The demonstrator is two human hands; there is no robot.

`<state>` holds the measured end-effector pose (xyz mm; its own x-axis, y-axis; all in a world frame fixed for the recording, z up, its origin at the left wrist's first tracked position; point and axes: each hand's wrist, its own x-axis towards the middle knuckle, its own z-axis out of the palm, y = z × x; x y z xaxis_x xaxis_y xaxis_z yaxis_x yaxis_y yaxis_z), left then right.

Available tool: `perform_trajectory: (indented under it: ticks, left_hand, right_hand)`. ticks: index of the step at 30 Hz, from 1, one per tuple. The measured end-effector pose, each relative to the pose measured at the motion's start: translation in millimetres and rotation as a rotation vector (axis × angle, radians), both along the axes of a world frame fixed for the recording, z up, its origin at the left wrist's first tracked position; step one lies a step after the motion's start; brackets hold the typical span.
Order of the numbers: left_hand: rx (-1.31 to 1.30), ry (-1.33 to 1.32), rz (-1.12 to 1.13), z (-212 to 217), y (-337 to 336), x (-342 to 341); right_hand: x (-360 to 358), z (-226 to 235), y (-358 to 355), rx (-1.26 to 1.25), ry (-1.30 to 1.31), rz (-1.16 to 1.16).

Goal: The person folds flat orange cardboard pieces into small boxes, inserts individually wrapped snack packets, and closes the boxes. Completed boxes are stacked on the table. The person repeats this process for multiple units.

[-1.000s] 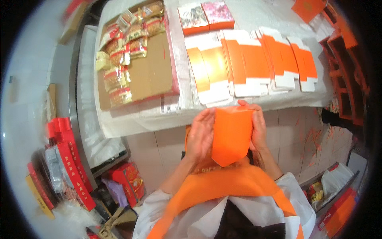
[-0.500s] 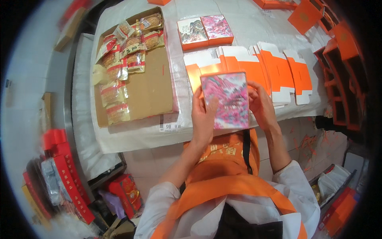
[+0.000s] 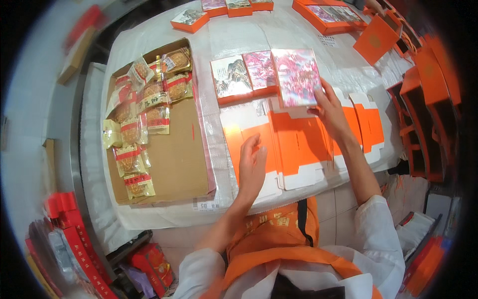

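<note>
My right hand (image 3: 329, 110) is closed on the right edge of a small box with a pink landscape print (image 3: 298, 77). It holds the box at the right end of a pair of boxes, one with a grey mountain print (image 3: 230, 77) and one with a pink print (image 3: 260, 70). Whether the held box rests on the table cannot be made out. Empty, with its fingers apart and loosely bent, my left hand (image 3: 253, 167) hovers over flat orange-and-white cartons (image 3: 298, 142), which lie overlapping along the near side of the table.
Left on the white-covered table (image 3: 234, 40) is a cardboard tray (image 3: 177, 159) holding several wrapped round pastries (image 3: 132, 132). More printed boxes (image 3: 190, 20) stand at the far edge. Orange bags (image 3: 378, 40) crowd the right side, with part of another person's hand (image 3: 374, 6) above them.
The pink-printed box has gone from between both hands to beside the pair of boxes, carried by my right hand. My left hand has let go. The view now takes in more of the table's far side.
</note>
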<state>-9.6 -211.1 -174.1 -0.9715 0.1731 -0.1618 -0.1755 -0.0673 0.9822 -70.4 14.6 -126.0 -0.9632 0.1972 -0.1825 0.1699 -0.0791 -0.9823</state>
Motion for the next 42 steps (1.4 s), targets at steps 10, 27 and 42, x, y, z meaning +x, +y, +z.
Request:
perform_trajectory:
  ticks: [10, 27, 42]
  left_hand:
    - [-0.313, 0.221, 0.173, -19, -31, 22]
    - [-0.720, 0.505, -0.181, -22, 13, 30]
    - [-0.422, 0.272, 0.024, -49, 69, 0]
  right_hand:
    - [-93, -57, -17, 0.523, 0.174, -0.038]
    - [83, -57, -18, 1.083, 0.252, 0.250]
    - [131, -101, -11, 1.288, 0.373, 0.250]
